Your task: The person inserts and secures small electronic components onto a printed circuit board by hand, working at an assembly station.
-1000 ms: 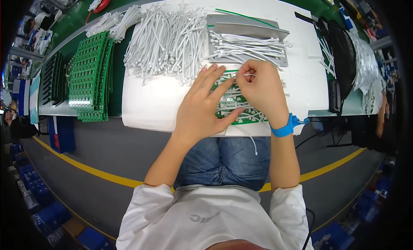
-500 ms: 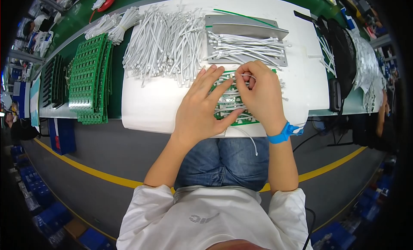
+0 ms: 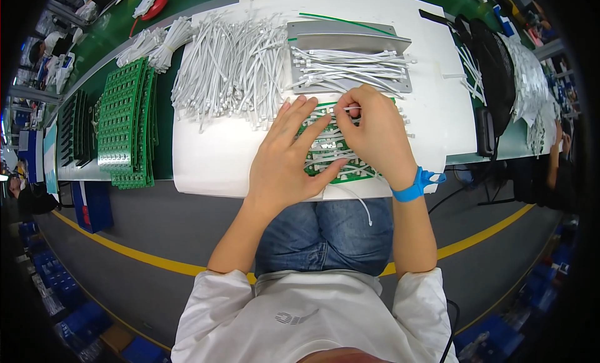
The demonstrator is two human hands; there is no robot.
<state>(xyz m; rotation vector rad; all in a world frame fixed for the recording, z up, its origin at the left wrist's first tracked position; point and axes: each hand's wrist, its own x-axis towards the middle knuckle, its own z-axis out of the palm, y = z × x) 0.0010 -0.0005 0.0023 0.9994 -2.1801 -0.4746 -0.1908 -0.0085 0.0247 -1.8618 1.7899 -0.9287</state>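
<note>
A green circuit board [image 3: 345, 175] lies at the front of the white sheet, with several white cable ties [image 3: 332, 145] across it. Fingers spread, my left hand [image 3: 284, 157] rests open over the board's left side, thumb near its front edge. My right hand [image 3: 378, 129], with a blue strap around the wrist, pinches a white cable tie at the board's far edge. My fingers partly hide that tie. One loose tie end curves over the front edge of the sheet toward my lap.
Beyond the board stands a grey metal holder [image 3: 403, 45] with cable ties in it. A large heap of cable ties [image 3: 231, 66] spreads to its left. Stacked green boards [image 3: 119, 122] stand farther left; a black bag [image 3: 494, 72] lies at the right.
The view has shifted slightly. My right fingertips have moved a little left along the far edge, still pinching the tie. My left hand stays spread over the board.
</note>
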